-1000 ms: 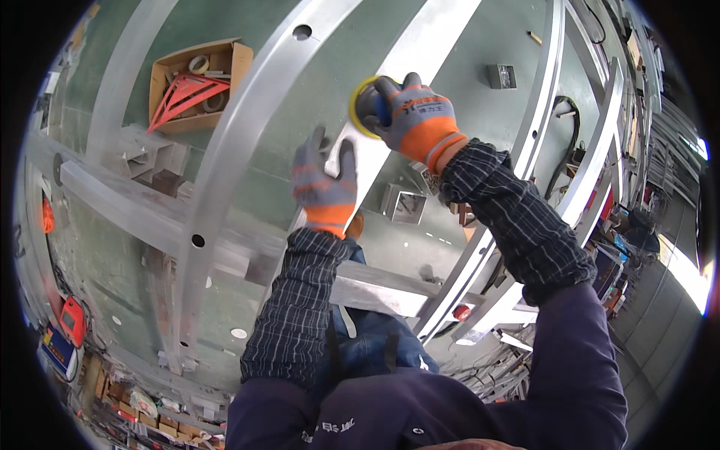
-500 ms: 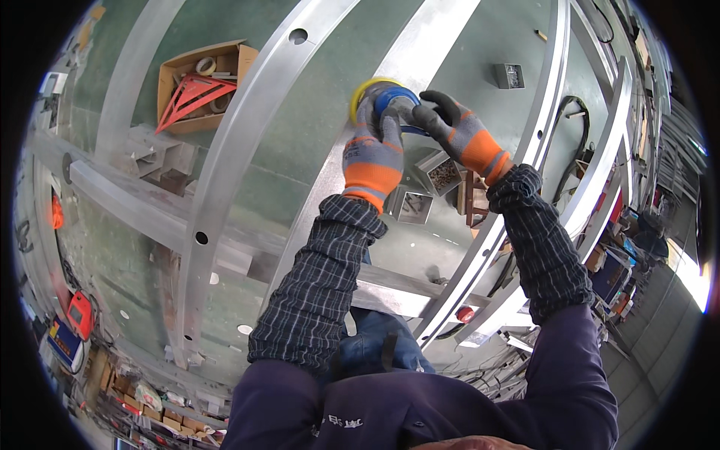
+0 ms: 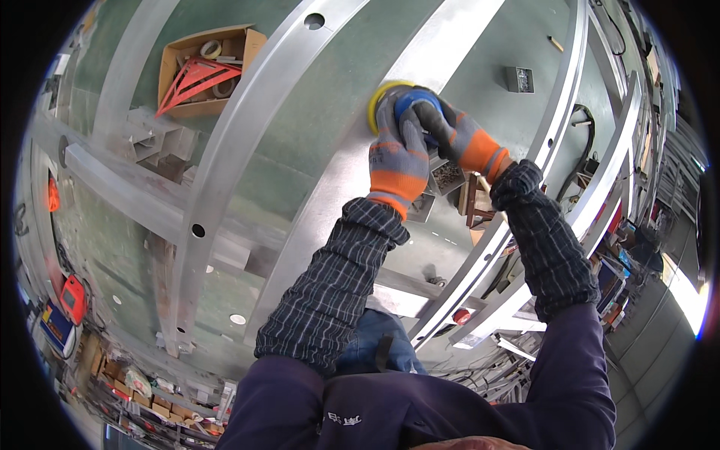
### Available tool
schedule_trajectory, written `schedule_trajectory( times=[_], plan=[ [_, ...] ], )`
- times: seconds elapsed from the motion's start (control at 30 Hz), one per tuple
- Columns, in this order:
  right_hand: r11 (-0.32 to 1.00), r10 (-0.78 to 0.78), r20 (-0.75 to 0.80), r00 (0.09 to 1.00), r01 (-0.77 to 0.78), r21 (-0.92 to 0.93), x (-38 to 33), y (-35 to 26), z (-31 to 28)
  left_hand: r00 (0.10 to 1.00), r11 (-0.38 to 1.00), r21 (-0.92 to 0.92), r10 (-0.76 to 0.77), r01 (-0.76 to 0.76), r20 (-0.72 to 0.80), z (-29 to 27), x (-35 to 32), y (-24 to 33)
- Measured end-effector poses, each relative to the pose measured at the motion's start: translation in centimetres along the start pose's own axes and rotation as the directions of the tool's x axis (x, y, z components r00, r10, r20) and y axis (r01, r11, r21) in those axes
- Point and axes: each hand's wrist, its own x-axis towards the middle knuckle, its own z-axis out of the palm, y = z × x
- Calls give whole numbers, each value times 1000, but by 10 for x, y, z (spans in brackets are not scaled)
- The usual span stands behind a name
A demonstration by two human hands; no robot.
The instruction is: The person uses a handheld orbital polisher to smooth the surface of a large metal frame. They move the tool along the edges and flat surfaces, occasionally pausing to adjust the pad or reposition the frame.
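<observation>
A round blue sander [image 3: 411,99] with a yellow disc at its rim sits on the flat, shiny face of a wide metal beam [image 3: 450,37]. My left hand [image 3: 399,154], in a grey and orange work glove, is wrapped over the left side of the sander. From the right, my right hand [image 3: 466,142], gloved the same way, closes round the sander's blue body, its fingers beside those of the left. Both hands hide most of the tool's body and any cord or hose.
Curved metal beams [image 3: 247,127] cross at the left, more run along the right. A cardboard box [image 3: 202,109] holds a red triangle square and tape rolls. Small metal boxes [image 3: 519,79] stand on the green floor, some with screws. A black cable [image 3: 589,142] lies at the right.
The sander and both hands have shifted slightly right in view. My right hand's raised, spread fingers have come down and closed on the sander beside the left hand.
</observation>
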Motion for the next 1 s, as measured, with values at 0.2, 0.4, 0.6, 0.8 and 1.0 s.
schedule_trajectory(
  times=[0.2, 0.4, 0.6, 0.8, 1.0],
  plan=[
    [983, 162, 96, 982, -152, -101, 36, -35, -27, 970, 986, 5, 167, -168, -176, 9, 43, 12],
    [997, 43, 129, 991, -35, -63, 28, -46, -6, 992, 942, -318, -120, 106, -27, -18, 5, 17],
    [990, 73, 148, 986, -53, -134, 36, -13, -34, 998, 992, -118, -51, 54, 29, 0, 28, 25],
    [998, 65, 51, 997, -65, -3, 12, -26, -17, 994, 949, -297, -92, 103, 52, 1, 2, 11],
    [981, 104, 126, 987, -81, -178, 26, -7, -31, 981, 952, -243, -171, 189, 92, -1, 16, 26]
  ],
)
